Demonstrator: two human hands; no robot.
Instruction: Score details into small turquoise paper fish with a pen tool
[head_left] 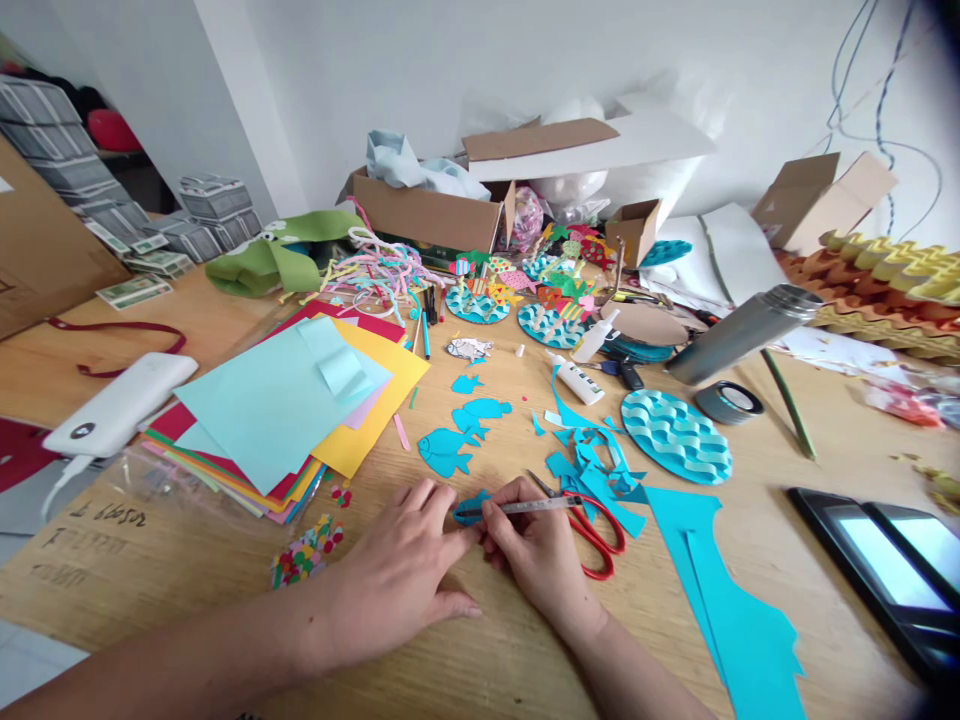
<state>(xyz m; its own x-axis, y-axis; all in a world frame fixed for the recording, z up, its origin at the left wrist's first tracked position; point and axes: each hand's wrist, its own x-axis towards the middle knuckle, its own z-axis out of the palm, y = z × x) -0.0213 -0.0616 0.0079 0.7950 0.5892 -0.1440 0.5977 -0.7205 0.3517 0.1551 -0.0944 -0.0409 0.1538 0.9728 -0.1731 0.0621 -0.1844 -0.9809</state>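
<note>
A small blue paper cut-out [471, 503] lies flat on the wooden table [525, 640], close to the near edge and just in front of the person. The left hand [401, 570] lies spread over its left side, fingers extended, pressing it down. The right hand [536, 545] is closed in a pinch around a thin metal tool [517, 508], which seems to be a pen or scoring stylus, though the view is too small to be sure; its tip rests on the cut-out. To do this well, the paper should be kept pinned close to the tip so it cannot slide, and the tool drawn lightly, since thin paper tears or creases easily. Just behind the right hand lie red-handled scissors [596, 535] among blue paper scraps [592, 460]. Further back are finished blue fish shapes [457, 435], a blue disc with wave strips [676, 435] and a glue bottle [576, 380]. A stack of coloured paper sheets [292, 410] sits to the left.
</note>
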